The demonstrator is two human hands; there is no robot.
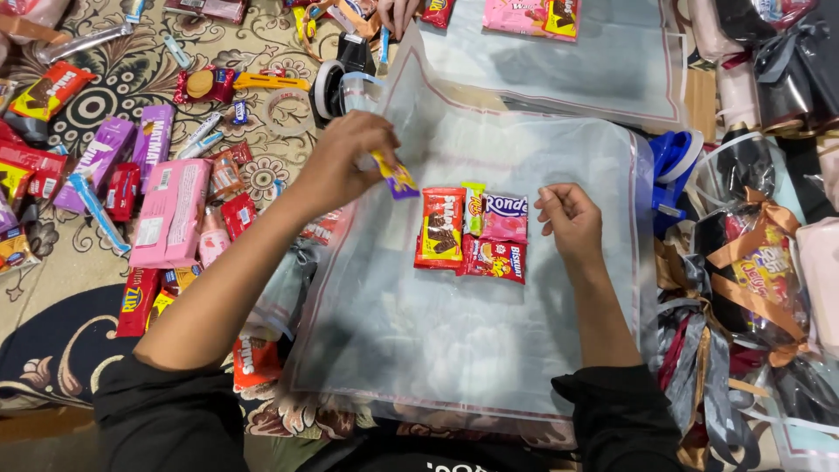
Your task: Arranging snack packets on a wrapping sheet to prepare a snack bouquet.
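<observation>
My left hand holds a small purple and yellow candy wrapper just above the left part of a large clear plastic sheet. In the sheet's middle lies a small cluster of snack packs: a red and yellow pack, a green stick, a pink pack and a red biscuit pack. My right hand rests loosely curled on the sheet just right of that cluster, holding nothing.
Many snack packets lie on the patterned carpet at left, among them a pink box and purple packs. Tape rolls sit at the top. Another person's hand is at the far edge. Wrapped ribboned bundles crowd the right.
</observation>
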